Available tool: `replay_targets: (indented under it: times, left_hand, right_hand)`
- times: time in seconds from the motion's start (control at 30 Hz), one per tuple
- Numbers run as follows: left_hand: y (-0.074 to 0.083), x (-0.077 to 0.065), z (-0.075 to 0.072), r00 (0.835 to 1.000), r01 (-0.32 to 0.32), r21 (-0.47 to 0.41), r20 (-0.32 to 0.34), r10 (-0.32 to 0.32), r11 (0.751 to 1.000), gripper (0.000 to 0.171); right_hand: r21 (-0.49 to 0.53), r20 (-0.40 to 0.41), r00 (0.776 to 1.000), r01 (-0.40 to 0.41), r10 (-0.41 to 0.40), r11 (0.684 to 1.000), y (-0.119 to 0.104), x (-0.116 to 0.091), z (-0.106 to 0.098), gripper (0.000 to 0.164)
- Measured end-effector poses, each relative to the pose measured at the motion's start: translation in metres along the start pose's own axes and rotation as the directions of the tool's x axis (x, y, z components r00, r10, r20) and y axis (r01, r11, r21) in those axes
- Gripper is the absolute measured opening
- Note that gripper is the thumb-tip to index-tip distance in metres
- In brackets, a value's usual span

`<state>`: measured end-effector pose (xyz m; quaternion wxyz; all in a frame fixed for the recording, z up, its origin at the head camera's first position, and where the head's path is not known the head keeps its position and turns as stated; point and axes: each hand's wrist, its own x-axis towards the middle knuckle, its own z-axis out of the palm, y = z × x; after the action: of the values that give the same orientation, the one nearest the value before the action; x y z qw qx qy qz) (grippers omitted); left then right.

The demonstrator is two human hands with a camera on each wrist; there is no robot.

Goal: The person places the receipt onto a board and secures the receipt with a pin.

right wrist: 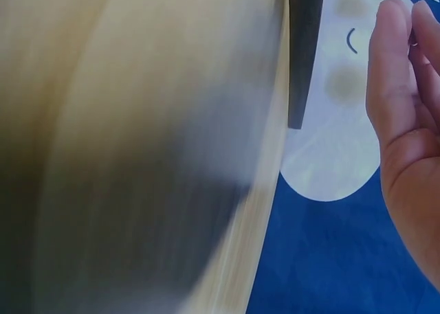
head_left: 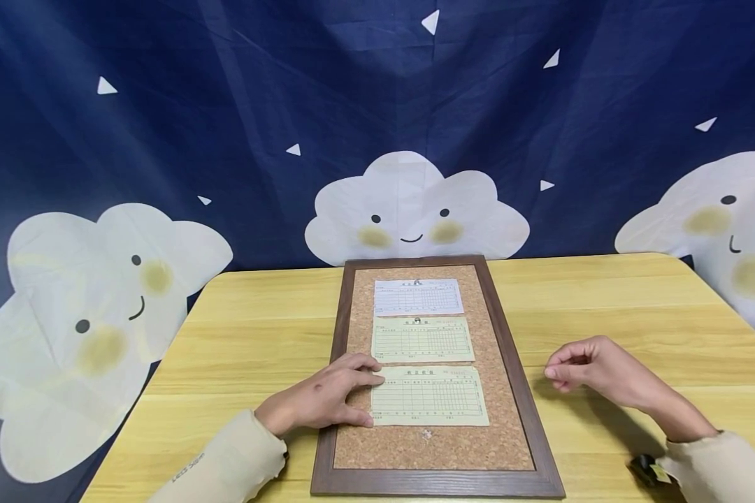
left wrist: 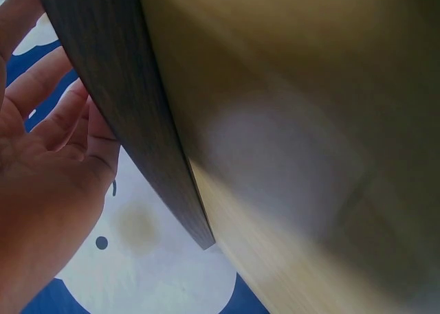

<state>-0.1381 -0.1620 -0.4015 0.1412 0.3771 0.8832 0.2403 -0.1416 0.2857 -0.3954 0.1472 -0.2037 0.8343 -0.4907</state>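
Observation:
On the cork board (head_left: pixel 434 450) lie three printed slips in a column: a white slip (head_left: pixel 418 299) at the top, a pale yellow slip (head_left: pixel 421 341) in the middle and a larger pale yellow slip (head_left: pixel 429 398) at the bottom. My left hand (head_left: pixel 327 392) rests over the board's left frame, its spread fingertips at the left edge of the bottom slip. Off the right side of the board, my right hand (head_left: pixel 594 370) pinches a tiny shiny pin-like thing (right wrist: pixel 412 39), mostly hidden by the thumb and fingertips.
Small clear pushpins show at the top of the white slip and of the middle slip. Below the bottom slip, a small clear cluster (head_left: pixel 426 434) lies on the cork. The board has a dark wooden frame (head_left: pixel 437 482) and lies on a wood-grain table (head_left: pixel 252 314) before a blue cloud-print curtain (head_left: pixel 258 105).

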Motion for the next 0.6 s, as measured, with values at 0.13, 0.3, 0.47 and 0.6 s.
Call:
replay_targets:
  times: [0.13, 0.3, 0.47, 0.6]
  left_hand:
    - [0.000, 0.000, 0.000, 1.000, 0.000, 0.002, 0.000, 0.000, 1.000, 0.060]
    - [0.000, 0.000, 0.000, 1.000, 0.009, -0.001, 0.008, -0.009, 1.000, 0.061]
    - [0.000, 0.000, 0.000, 1.000, 0.015, -0.004, 0.009, -0.015, 1.000, 0.061]
    - [0.000, 0.000, 0.000, 1.000, 0.013, -0.002, 0.009, -0.013, 1.000, 0.061]
  right_hand:
    - [0.008, 0.018, 1.000, 0.014, -0.014, 1.000, -0.001, 0.001, 0.000, 0.014]
    - [0.077, 0.037, 0.999, -0.010, 0.008, 0.997, -0.004, 0.005, 0.001, 0.020]
    - [0.106, 0.012, 1.000, -0.004, 0.003, 0.994, -0.005, 0.009, 0.004, 0.022]
    - [0.102, -0.014, 1.000, 0.017, -0.015, 0.995, -0.007, 0.012, 0.007, 0.022]
